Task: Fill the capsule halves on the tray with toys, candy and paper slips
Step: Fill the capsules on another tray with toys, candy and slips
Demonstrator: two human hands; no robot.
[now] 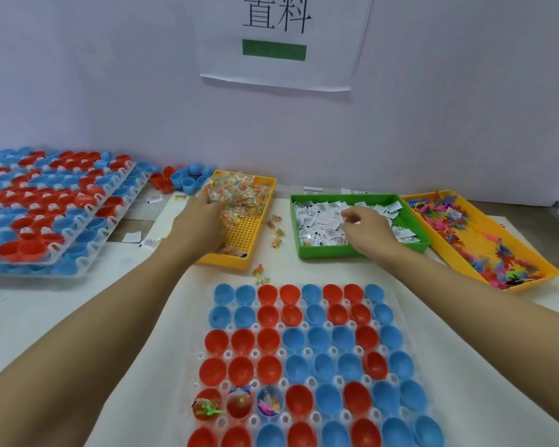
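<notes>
A clear tray (307, 351) in front of me holds several red and blue capsule halves; three in its near-left rows contain small toys and candy. My left hand (200, 221) reaches into the yellow candy bin (265, 188), fingers curled into the pile of wrapped candy (236, 191). My right hand (365, 224) is over the green bin (362, 251) of white paper slips (317, 221), its fingertips pinching at a clear wrapper or slip. A second yellow bin (497, 240) at the right holds colourful small toys (439, 209).
Stacked trays of filled red and blue capsules (55, 208) lie at the left. Loose capsule halves (181, 179) sit by the wall. A few candies (276, 233) lie scattered between the bins. A paper sign (281, 40) hangs on the wall.
</notes>
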